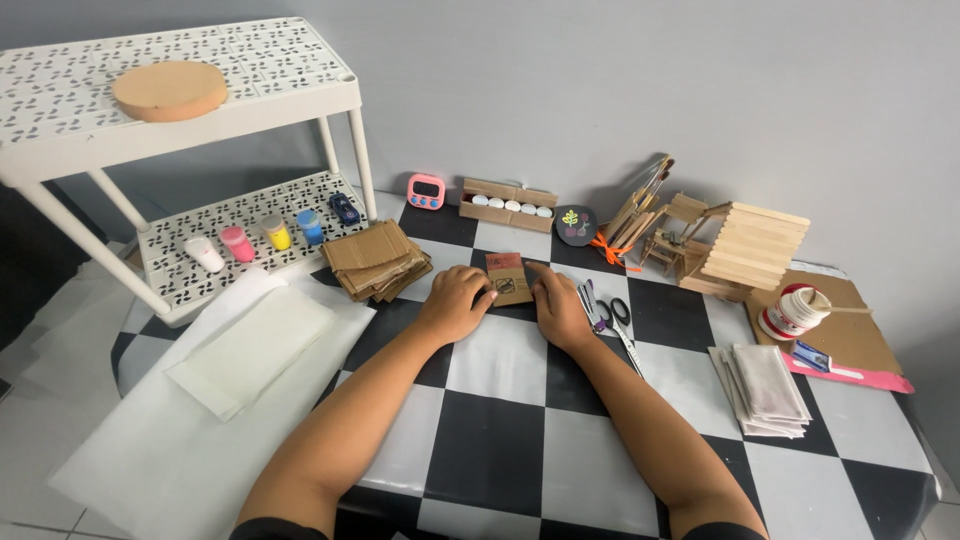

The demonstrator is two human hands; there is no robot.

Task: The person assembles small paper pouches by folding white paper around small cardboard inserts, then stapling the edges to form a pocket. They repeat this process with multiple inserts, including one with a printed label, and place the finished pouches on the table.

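**Two hands on one cardboard piece, checkered table**

Item 1. Small brown cardboard piece (510, 279), flat on the black-and-white checkered table (500, 440), near its far middle. Reddish patch on its upper part.

Item 2. Left hand (455, 303), palm down, fingers curled onto the left edge of the cardboard piece, pressing or pinching it; thumb hidden, so a full grasp cannot be confirmed.

Item 3. Right hand (560, 310), palm down, fingertips on the right edge of the same piece. Same doubt about the grip.

Item 4. Stack of cardboard squares (378, 260), loosely piled, just left of the left hand.

Item 5. Scissors (615, 318), black handles, lying just beside the right hand.

Item 6. White paper sheets (225, 380), large, spread over the table's left side, a folded sheet on top.

Item 7. White perforated shelf rack (180, 120), two tiers, far left. Round tan disc (170, 90) on the top tier; small paint bottles (255, 240) in white, pink, yellow and blue on the lower.

Item 8. Pink digital timer (426, 191), against the wall.

Item 9. Wooden-stick house (745, 250), far right, with brushes (640, 205) leaning near it.

Item 10. White glue jar (790, 312), a stick resting in it, on a cardboard sheet.

Item 11. Pile of white folded cloths or packets (765, 390), right side, well apart from both hands.
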